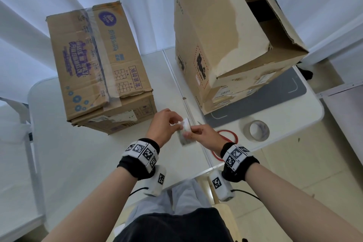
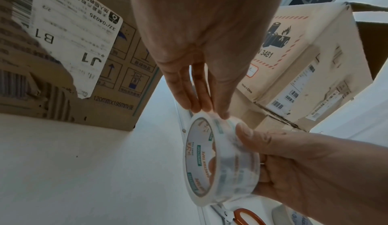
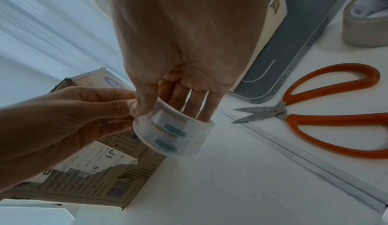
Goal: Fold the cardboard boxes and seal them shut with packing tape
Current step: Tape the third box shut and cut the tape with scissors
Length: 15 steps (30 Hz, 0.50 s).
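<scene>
A clear packing tape roll (image 1: 185, 132) (image 2: 220, 159) (image 3: 172, 134) is held above the white table's front edge. My right hand (image 1: 191, 132) (image 2: 304, 170) (image 3: 178, 62) grips it, fingers through the core and thumb on the outer face. My left hand (image 1: 174, 122) (image 2: 199, 96) (image 3: 63, 120) pinches the roll's far rim with its fingertips. A purple-printed cardboard box (image 1: 98, 61) (image 2: 63, 46) (image 3: 94, 170) lies taped shut on the left. A larger plain box (image 1: 225, 41) (image 2: 304, 62) stands on the right with a top flap open.
Orange-handled scissors (image 1: 227, 136) (image 2: 245, 215) (image 3: 315, 117) lie just right of my hands. A second, beige tape roll (image 1: 256, 130) (image 3: 367, 21) sits beyond them. A grey mat (image 1: 275, 96) lies under the larger box. A seam (image 1: 176, 84) runs between two table tops.
</scene>
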{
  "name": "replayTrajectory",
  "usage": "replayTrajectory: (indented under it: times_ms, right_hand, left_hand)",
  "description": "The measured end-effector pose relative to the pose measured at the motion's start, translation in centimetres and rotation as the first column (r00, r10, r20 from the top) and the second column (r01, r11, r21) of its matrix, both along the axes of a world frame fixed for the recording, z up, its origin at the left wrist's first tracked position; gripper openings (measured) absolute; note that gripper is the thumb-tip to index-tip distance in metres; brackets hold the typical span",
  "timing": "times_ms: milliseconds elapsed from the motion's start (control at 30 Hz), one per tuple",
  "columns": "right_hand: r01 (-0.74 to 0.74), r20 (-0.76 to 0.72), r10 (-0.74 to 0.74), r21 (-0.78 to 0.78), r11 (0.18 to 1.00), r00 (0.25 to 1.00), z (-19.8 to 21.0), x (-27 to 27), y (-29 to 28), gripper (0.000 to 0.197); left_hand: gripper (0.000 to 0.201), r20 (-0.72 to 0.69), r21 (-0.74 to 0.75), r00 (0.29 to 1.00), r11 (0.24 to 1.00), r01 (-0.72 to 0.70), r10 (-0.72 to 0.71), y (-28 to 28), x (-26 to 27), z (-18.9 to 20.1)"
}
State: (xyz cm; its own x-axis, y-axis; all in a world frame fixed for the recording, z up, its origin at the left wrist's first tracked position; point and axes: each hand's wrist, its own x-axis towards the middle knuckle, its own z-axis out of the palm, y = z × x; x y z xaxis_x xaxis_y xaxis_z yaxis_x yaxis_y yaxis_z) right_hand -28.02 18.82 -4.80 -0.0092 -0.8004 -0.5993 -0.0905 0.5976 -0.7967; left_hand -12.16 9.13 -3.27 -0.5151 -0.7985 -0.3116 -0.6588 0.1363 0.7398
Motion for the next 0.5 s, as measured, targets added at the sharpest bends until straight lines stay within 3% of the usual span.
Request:
replayTrajectory:
  times_ms: [133, 300, 500]
  right_hand:
    - [0.002, 0.01, -0.002, -0.007, 1.0, 1.0, 0.0, 0.3, 0.0, 0.026]
    - [-0.014, 0.158, 0.015, -0.012, 1.0, 0.987, 0.6, 0.5, 0.3, 0.04]
    - [0.02, 0.133, -0.014, -0.044, 0.999, 0.991, 0.8, 1.0, 0.2, 0.034]
  left_hand:
    - [0.011, -0.017, 0.021, 0.998, 0.998, -0.063, 0.063, -0.3, 0.2, -0.1]
    - [0.016, 0.011, 0.09, 0.998, 0.994, -0.061, 0.06, -0.3, 0.1, -0.2]
    - [0.03, 0.075, 0.05, 0.985, 0.987, 0.155, -0.159, -0.5, -0.9, 1.1]
